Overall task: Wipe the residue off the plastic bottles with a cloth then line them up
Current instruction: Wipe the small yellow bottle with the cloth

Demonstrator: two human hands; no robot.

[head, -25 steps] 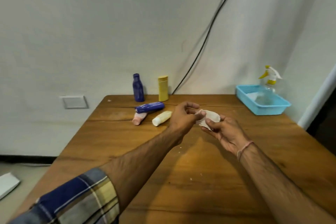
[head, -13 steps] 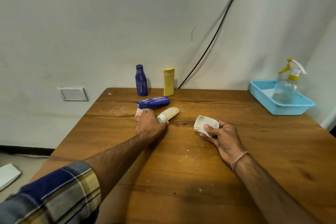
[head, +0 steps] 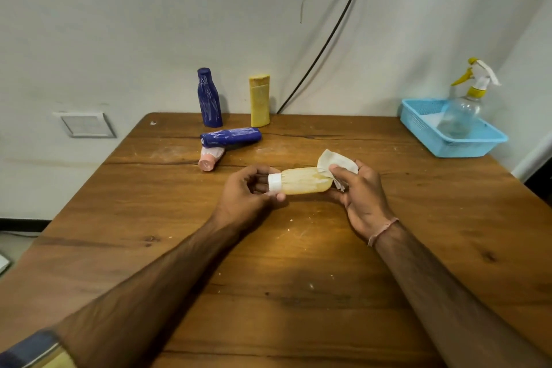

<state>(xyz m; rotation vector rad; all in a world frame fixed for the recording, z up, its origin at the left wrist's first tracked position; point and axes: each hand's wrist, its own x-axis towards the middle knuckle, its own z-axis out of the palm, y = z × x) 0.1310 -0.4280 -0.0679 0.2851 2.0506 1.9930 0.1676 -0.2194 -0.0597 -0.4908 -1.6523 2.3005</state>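
The left hand [head: 245, 191] pinches the white cap end of the cream bottle [head: 301, 181], held sideways above the table [head: 298, 293], while the right hand [head: 363, 191] presses the cloth [head: 334, 160] on its base, so a hard wipe could, I think, pull the bottle from that light grip.

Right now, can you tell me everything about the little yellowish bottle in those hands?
The small pale yellow plastic bottle has a white cap and smeary streaks on its rounded body. It lies sideways, held over the brown wooden table, cap pointing left. The left hand grips its cap end, and the right hand presses a crumpled white cloth against its base end.
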